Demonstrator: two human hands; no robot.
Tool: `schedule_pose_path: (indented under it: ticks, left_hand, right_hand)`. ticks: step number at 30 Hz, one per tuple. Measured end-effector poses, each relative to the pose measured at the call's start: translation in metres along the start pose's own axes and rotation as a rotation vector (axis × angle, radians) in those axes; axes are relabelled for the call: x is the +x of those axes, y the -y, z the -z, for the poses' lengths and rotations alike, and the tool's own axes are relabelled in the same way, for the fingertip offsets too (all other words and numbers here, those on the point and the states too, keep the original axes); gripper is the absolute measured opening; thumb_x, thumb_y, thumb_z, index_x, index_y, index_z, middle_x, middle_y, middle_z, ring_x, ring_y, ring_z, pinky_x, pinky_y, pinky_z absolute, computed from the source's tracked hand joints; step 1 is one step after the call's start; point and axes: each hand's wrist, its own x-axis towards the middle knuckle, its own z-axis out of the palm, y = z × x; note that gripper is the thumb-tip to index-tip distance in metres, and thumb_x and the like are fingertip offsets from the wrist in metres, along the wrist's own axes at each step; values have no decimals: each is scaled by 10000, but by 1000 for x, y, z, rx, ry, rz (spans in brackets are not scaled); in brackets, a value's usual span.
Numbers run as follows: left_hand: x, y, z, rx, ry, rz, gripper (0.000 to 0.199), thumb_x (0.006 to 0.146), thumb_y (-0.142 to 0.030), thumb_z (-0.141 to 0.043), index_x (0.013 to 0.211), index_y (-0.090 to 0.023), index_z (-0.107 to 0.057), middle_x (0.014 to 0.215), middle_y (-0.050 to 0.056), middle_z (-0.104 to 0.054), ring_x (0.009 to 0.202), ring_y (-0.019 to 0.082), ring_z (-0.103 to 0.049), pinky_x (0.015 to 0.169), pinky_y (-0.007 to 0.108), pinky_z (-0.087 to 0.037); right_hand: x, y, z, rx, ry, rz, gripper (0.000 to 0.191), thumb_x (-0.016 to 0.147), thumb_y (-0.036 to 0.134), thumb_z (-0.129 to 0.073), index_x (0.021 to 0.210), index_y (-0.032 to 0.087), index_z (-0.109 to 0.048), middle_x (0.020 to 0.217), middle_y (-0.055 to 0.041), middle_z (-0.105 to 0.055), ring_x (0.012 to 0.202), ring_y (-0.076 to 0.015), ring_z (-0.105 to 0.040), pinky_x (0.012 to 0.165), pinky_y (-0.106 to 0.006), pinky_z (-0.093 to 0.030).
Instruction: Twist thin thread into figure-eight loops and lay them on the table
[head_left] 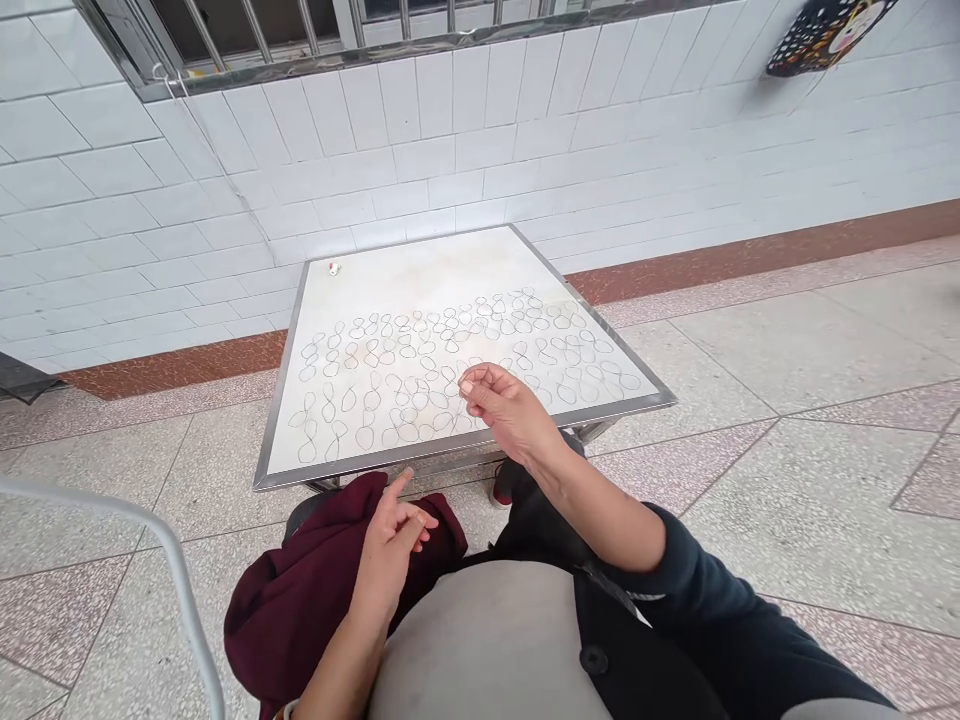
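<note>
Many thin dark loops [365,437], most shaped like a figure eight, lie in rows over the near half of a white table [420,262] with a grey metal edge. Above the table's near edge is my right hand [514,412], thumb and fingertips pinched together; whatever is between them, if anything, is too fine to make out. It hides some of the loops behind it. My left hand [390,540] hangs over my lap, just short of the table edge. Its index finger points forward, the other fingers are loosely bent and apart, and no object shows in it.
A small white and red object [334,268] sits at the table's far left corner. Dark red cloth [300,610] covers my left leg. A pale curved tube [176,560] stands at the left. Behind the table rises a white tiled wall [420,160] with a barred window.
</note>
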Motion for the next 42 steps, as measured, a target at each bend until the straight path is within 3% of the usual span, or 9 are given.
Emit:
schedule_pose_path:
  ticks: [3,5,9,13,18,28,32,37,42]
  left_hand:
    - [9,-28,4,-132,-157,-156,679,822,-302,-687,1432,-232,-397,879,16,-709,853,139,-628,795,266,-479]
    - [13,-50,0,-222,-105,-204,652,818,-275,-701,1410,-246,-428,911,18,-706,928,152,-632,876,308,-472]
    - [16,-73,-16,-357,52,-89,599,803,-251,-724,1358,-242,-498,871,12,-706,834,133,-650,819,287,-495]
    - [19,-69,-23,-489,90,7,603,729,-163,-780,1287,-250,-570,732,-49,-648,684,67,-612,655,179,-470]
    - [18,-59,-22,-469,104,-4,611,721,-143,-777,1290,-240,-575,684,-43,-631,649,86,-589,608,198,-457]
    - [11,-40,-32,-406,-20,-112,522,738,-194,-773,1235,-246,-620,673,-42,-615,694,114,-592,677,247,-475]
    - [20,-41,-24,-543,-98,-134,515,725,-155,-780,1213,-247,-642,698,-42,-624,785,99,-611,768,219,-462]
    - [29,-43,-12,-751,-274,-136,549,665,-79,-800,1178,-216,-660,702,-36,-602,848,96,-613,641,161,-421]
    - [32,-41,-8,-794,-257,-129,560,692,-77,-787,1217,-203,-638,757,-10,-633,694,68,-564,636,175,-440]
  right_hand:
    - [-12,-2,-12,-35,127,-35,232,740,389,-726,822,209,-605,723,33,-510,612,-96,-395,587,-246,-351]
    - [-20,-6,-21,-42,183,-45,197,763,366,-714,827,209,-614,724,35,-521,627,-96,-415,607,-247,-361]
    - [-29,-11,-32,-21,261,-97,165,794,346,-693,851,209,-620,762,31,-557,690,-106,-503,686,-265,-415]
    - [-32,-12,-32,1,316,-125,183,793,356,-698,846,204,-612,778,28,-562,693,-109,-531,678,-267,-438]
    - [-34,-15,-31,6,315,-149,193,779,361,-710,820,204,-605,754,34,-530,665,-103,-485,661,-260,-415]
    - [-24,-18,-28,-72,281,-112,190,796,370,-696,824,203,-609,820,17,-565,762,-122,-504,744,-277,-390]
    - [-18,-15,-23,-159,361,-154,327,777,393,-717,1024,218,-590,893,-2,-598,803,-139,-544,742,-290,-412]
    - [-33,-37,-21,-367,365,-153,292,795,401,-691,1001,229,-577,877,0,-612,744,-133,-533,677,-274,-408]
    - [-56,-65,-29,-519,378,-53,126,845,333,-611,917,231,-629,825,-2,-653,722,-141,-561,674,-276,-431]
